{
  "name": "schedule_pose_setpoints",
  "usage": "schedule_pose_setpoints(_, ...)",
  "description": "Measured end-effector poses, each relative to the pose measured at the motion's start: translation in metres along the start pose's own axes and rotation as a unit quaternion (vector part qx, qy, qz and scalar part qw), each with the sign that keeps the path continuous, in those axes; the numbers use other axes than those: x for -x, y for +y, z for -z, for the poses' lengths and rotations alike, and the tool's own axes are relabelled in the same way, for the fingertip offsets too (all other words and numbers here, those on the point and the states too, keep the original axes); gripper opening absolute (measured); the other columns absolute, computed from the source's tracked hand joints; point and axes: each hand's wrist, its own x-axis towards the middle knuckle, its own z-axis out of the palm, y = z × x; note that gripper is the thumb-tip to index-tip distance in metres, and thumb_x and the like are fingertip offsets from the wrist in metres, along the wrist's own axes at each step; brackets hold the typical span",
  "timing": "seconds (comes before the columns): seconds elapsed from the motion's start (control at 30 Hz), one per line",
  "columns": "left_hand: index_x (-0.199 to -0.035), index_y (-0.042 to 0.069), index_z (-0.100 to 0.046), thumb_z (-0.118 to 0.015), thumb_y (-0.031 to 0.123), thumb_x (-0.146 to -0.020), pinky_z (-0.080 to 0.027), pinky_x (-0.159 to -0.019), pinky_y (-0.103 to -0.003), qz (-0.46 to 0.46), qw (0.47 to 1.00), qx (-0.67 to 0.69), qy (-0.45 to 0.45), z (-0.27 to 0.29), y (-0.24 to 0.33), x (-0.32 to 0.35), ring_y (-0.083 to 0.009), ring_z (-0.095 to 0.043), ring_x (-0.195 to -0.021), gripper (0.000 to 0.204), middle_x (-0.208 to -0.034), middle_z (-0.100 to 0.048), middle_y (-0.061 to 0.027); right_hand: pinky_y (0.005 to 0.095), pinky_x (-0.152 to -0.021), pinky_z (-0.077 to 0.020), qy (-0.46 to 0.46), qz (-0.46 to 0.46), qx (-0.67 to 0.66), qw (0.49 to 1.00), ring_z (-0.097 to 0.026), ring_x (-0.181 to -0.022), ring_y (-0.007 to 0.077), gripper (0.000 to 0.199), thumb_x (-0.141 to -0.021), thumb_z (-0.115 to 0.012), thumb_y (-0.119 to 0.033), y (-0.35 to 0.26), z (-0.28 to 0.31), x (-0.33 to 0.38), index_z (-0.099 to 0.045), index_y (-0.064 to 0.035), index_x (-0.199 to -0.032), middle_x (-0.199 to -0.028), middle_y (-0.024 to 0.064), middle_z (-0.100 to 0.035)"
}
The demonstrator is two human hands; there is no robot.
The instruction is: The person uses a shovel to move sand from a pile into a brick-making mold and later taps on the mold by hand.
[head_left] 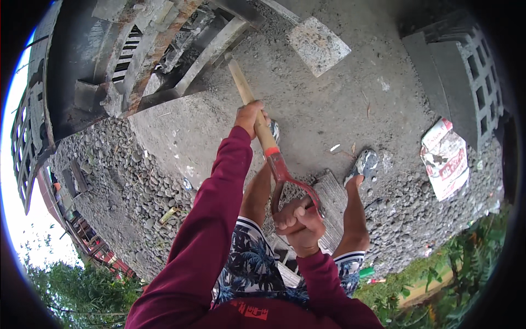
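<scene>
A shovel runs slantwise in front of me, with a pale wooden shaft (241, 79) and a red metal D-grip (278, 164). Partway along the wood, my left hand (252, 117) is wrapped round the shaft. My right hand (301, 225) is closed on the crossbar of the D-grip, close to my body. The shaft's far end lies over grey ground beside the stacked beams; I cannot make out a blade there. Beneath the D-grip is a weathered grey board (331, 194), between my feet.
Concrete or wooden beams (211, 55) and a sooty frame stand at the far left. A flat square slab (319, 46) lies beyond the shaft. On the right are a torn white-and-red sack (445, 159) and grey hollow blocks (466, 77). Pebbles (148, 192) cover the left side.
</scene>
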Motion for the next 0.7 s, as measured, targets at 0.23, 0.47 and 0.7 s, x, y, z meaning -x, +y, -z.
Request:
schedule_pose_setpoints(0.23, -0.091, -0.001, -0.052, -0.063, 0.015, -0.078, -0.051, -0.046, -0.037, 0.084, 0.993, 0.079, -0.017, -0.026, -0.016, 0.163, -0.0244, -0.055, -0.05, 0.024, -0.068, -0.054, -0.0113, 0.0388, -0.055, -0.0456, 0.014, -0.023, -0.005, 1.0, -0.056, -0.061, 0.0242, 0.013, -0.085, -0.06, -0.011, -0.071, -0.086, 0.132, -0.054, -0.0011, -0.079, -0.067, 0.0113, -0.054)
schedule_pose_setpoints(0.47, -0.084, 0.008, -0.052, -0.064, 0.023, -0.079, -0.046, -0.046, -0.033, 0.106, 0.99, 0.073, -0.061, 0.007, 0.068, 0.118, -0.018, -0.054, -0.051, 0.02, -0.067, -0.052, -0.0039, 0.0414, -0.065, -0.047, -0.014, -0.033, 0.034, 0.999, -0.057, -0.068, 0.0251, 0.016, -0.089, -0.058, -0.018, -0.028, -0.174, 0.077, -0.052, -0.0033, -0.088, -0.073, 0.0115, -0.054)
schedule_pose_setpoints(0.7, -0.092, 0.001, -0.05, -0.064, 0.013, -0.077, -0.048, -0.042, -0.036, 0.033, 0.997, 0.075, 0.016, 0.028, 0.039, 0.039, -0.0234, -0.053, -0.047, 0.023, -0.066, -0.053, -0.0105, 0.0353, -0.058, -0.0445, 0.042, -0.053, 0.065, 0.996, -0.053, -0.062, 0.02, 0.019, -0.085, -0.062, -0.015, -0.002, -0.08, 0.014, -0.049, -0.0041, -0.076, -0.067, 0.0094, -0.052)
